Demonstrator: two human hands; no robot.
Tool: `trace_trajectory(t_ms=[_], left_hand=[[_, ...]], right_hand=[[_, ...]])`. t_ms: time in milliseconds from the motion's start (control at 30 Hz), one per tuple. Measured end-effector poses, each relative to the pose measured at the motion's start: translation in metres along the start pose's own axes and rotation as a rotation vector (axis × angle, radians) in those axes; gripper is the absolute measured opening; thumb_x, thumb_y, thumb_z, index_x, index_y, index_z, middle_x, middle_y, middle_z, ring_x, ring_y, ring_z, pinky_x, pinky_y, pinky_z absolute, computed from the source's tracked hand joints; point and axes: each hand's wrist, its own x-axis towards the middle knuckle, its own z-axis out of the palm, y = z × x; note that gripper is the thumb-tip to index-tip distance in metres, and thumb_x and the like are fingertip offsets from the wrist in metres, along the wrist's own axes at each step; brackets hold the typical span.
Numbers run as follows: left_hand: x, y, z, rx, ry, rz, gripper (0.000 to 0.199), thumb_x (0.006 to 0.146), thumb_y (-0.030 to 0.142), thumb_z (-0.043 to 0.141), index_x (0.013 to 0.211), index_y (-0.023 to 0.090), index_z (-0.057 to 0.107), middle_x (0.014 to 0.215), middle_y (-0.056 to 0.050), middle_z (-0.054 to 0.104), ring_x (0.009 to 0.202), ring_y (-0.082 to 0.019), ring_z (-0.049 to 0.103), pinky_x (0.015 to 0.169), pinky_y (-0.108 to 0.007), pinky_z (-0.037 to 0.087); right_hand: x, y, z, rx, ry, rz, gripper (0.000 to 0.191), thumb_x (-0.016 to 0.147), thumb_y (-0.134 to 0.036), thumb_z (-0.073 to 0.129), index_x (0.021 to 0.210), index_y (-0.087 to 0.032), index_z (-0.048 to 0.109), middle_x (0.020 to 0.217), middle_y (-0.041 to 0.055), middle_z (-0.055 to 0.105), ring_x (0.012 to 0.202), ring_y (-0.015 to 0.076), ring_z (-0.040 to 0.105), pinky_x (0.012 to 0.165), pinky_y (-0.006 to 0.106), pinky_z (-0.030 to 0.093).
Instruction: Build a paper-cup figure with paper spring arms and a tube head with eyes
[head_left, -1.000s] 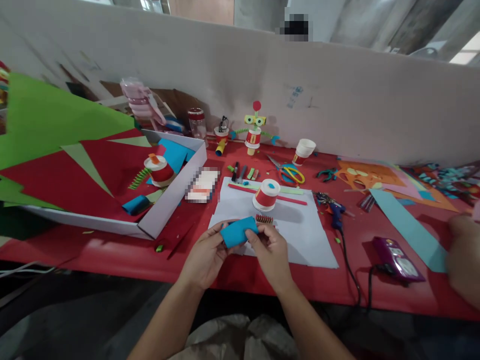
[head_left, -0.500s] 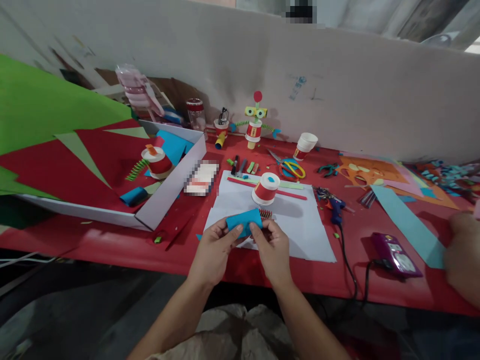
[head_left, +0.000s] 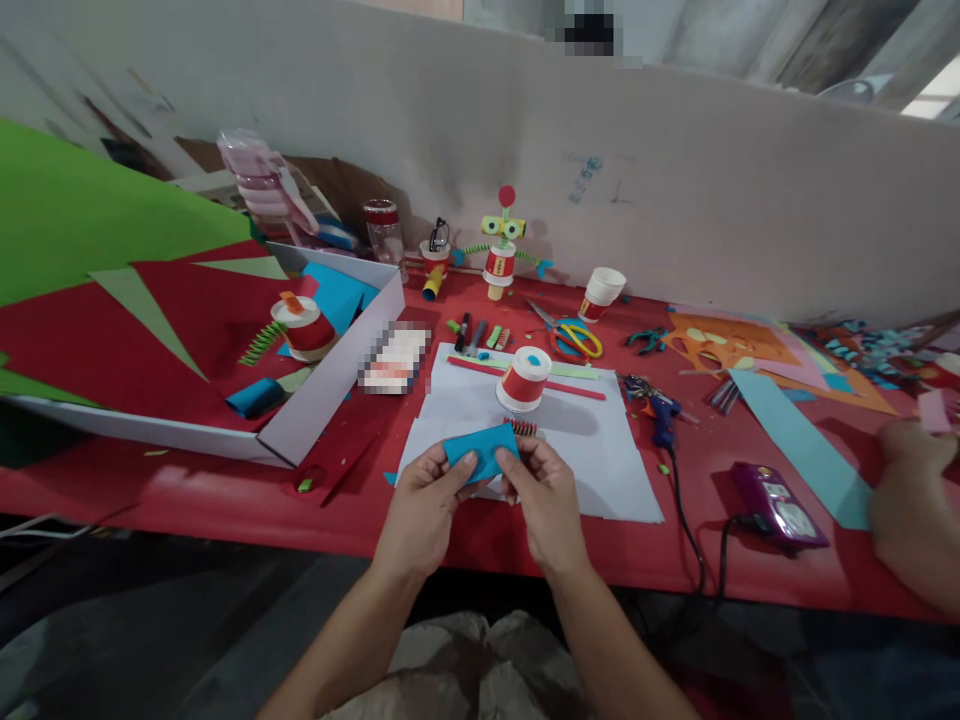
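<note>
Currently, your left hand [head_left: 421, 505] and right hand [head_left: 551, 500] pinch the blue paper [head_left: 480, 450] between 2 thumbs and the fingers behind. Step: apparently shaping; the next move likely calls for even pressure.

Behind the held sheet [head_left: 481, 451], a cup [head_left: 521, 386] stands on paper [head_left: 611, 470], box [head_left: 330, 382] left, glue gun [head_left: 663, 420] right.

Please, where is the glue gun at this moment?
In the head view, the glue gun lies on the red table, right of the white paper, farther back than the purple box.
</note>
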Motion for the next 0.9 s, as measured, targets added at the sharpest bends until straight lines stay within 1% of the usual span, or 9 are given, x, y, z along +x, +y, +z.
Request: trace_trajectory(t_ms=[67, 167, 233, 300, 433, 533, 633, 767, 900], left_hand=[[0.002, 0.004, -0.003, 0.086, -0.018, -0.009, 0.035, 0.061, 0.038, 0.088, 0.084, 0.017, 0.074, 0.078, -0.001, 0.073, 0.073, -0.015, 0.064, 0.07, -0.026, 0.052], [0.008, 0.013, -0.007, 0.372, -0.126, -0.023, 0.03, 0.065, 0.039, 0.084, 0.079, 0.015, 0.072, 0.069, 0.001, 0.067, 0.063, -0.011, 0.055, 0.062, -0.022, 0.045], [0.012, 0.018, -0.008, 0.584, -0.195, 0.002, 0.028, 0.071, 0.041, 0.077, 0.068, 0.015, 0.066, 0.058, 0.003, 0.059, 0.055, -0.01, 0.049, 0.055, -0.022, 0.039], [0.014, 0.02, -0.007, 0.704, -0.214, 0.056, 0.03, 0.077, 0.043, 0.07, 0.064, 0.017, 0.06, 0.051, 0.005, 0.052, 0.05, -0.009, 0.044, 0.051, -0.023, 0.034], [0.012, 0.012, -0.004, 0.669, -0.216, 0.111, 0.027, 0.083, 0.042, 0.064, 0.071, 0.018, 0.058, 0.054, 0.005, 0.054, 0.05, -0.009, 0.041, 0.049, -0.022, 0.033], [0.008, 0.008, -0.004, 0.576, -0.292, 0.078, 0.024, 0.084, 0.041, 0.064, 0.08, 0.018, 0.059, 0.064, 0.001, 0.064, 0.057, -0.012, 0.053, 0.052, -0.022, 0.041], [0.005, 0.009, -0.005, 0.509, -0.385, 0.01, 0.024, 0.078, 0.034, 0.071, 0.09, 0.018, 0.059, 0.073, -0.001, 0.069, 0.07, -0.016, 0.063, 0.057, -0.024, 0.049], [0.004, 0.012, -0.005, 0.519, -0.335, -0.031, 0.029, 0.07, 0.029, 0.076, 0.09, 0.018, 0.058, 0.068, 0.002, 0.065, 0.061, -0.014, 0.058, 0.051, -0.023, 0.048], [0.005, 0.014, -0.005, 0.573, -0.296, -0.046, 0.029, 0.068, 0.033, 0.075, 0.089, 0.019, 0.062, 0.064, 0.003, 0.062, 0.056, -0.014, 0.053, 0.052, -0.025, 0.048]], right_hand=[[0.004, -0.004, -0.007, -0.045, -0.049, 0.024, 0.025, 0.073, -0.04, 0.077, 0.075, -0.018, 0.066, 0.05, -0.0065, 0.054, 0.046, 0.0086, 0.046, 0.045, 0.021, 0.037], [0.011, -0.013, -0.017, -0.094, -0.131, 0.07, 0.026, 0.068, -0.039, 0.08, 0.067, -0.017, 0.065, 0.046, -0.0061, 0.053, 0.042, 0.0076, 0.043, 0.043, 0.021, 0.034], [0.013, -0.02, -0.02, -0.087, -0.157, 0.088, 0.027, 0.066, -0.039, 0.081, 0.067, -0.017, 0.066, 0.046, -0.0065, 0.053, 0.042, 0.0075, 0.044, 0.043, 0.021, 0.035], [0.012, -0.024, -0.019, -0.035, -0.161, 0.096, 0.028, 0.066, -0.039, 0.082, 0.076, -0.018, 0.067, 0.05, -0.0066, 0.057, 0.045, 0.008, 0.048, 0.045, 0.02, 0.038], [0.004, -0.022, -0.013, 0.067, -0.226, 0.152, 0.037, 0.061, -0.035, 0.086, 0.088, -0.019, 0.067, 0.062, -0.004, 0.067, 0.054, 0.0121, 0.06, 0.051, 0.023, 0.047], [0.0, -0.016, -0.011, 0.07, -0.184, 0.151, 0.033, 0.061, -0.032, 0.085, 0.083, -0.018, 0.065, 0.058, -0.0035, 0.068, 0.053, 0.0134, 0.061, 0.05, 0.024, 0.048], [0.0, -0.016, -0.014, 0.051, -0.176, 0.165, 0.032, 0.062, -0.03, 0.084, 0.085, -0.018, 0.065, 0.057, -0.0028, 0.069, 0.051, 0.0137, 0.062, 0.05, 0.024, 0.049], [0.007, -0.024, -0.024, -0.006, -0.202, 0.206, 0.034, 0.058, -0.029, 0.085, 0.083, -0.017, 0.066, 0.056, -0.0017, 0.07, 0.05, 0.0145, 0.064, 0.049, 0.023, 0.05], [0.01, -0.029, -0.03, -0.074, -0.16, 0.155, 0.024, 0.061, -0.03, 0.081, 0.074, -0.018, 0.065, 0.054, -0.0038, 0.066, 0.05, 0.0137, 0.064, 0.049, 0.023, 0.051]])
